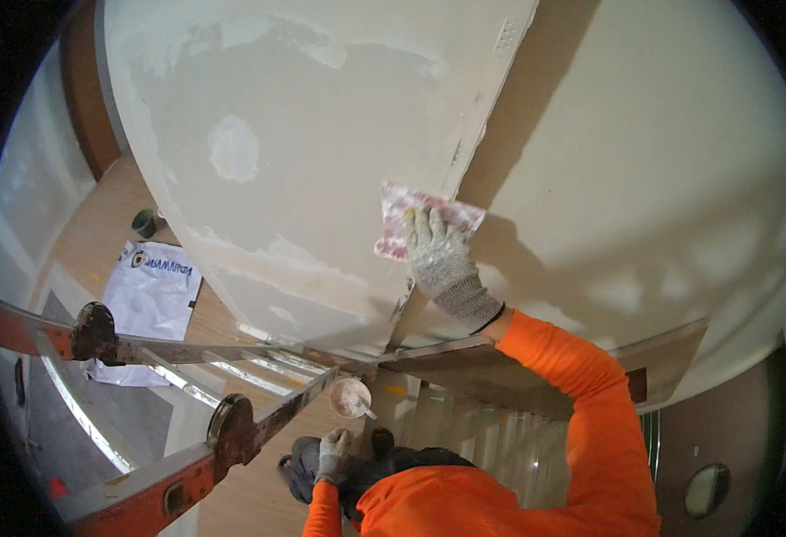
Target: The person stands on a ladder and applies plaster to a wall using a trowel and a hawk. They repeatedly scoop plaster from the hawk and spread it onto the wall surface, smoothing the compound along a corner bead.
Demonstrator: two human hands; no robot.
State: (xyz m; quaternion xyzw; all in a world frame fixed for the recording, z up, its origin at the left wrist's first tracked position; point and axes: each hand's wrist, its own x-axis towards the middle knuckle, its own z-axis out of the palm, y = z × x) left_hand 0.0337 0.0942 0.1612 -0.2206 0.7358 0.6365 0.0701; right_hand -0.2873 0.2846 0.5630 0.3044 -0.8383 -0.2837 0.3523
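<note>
Holds left hand point(332, 455) low and close to the body, just right of the ladder point(133, 501), gloved, fingers curled in front of dark clothing point(420, 459); cannot tell about any grip in it. Swings right arm out wide in its orange sleeve point(603, 421), bent at the elbow, then up and inward, well to the right of the ladder. Lays gloved right hand point(446, 264) flat above and right of the ladder, fingers straight and together, pressing on one red-and-white sheet point(396, 215) rather than closing round it. Spans with that sheet the edge of the left-hand wall board point(321, 206), beside the seam.

Counts two gloves, one ladder, two round hinges point(232, 431) on it, and one white pail point(350, 396) just right of its far end, with pale pinkish paste and one tool inside. Adds, beyond the ladder, one white plastic sheet point(147, 291) with blue print and one dark container point(144, 224).

Shows pale filler patches on the board above the ladder, one of them roundish point(233, 148); smooth cream wall point(661, 152) with soft shadows farther right; wood-toned floor point(97, 237) past the ladder; and, farthest up-left, a brown upright panel point(89, 98).
</note>
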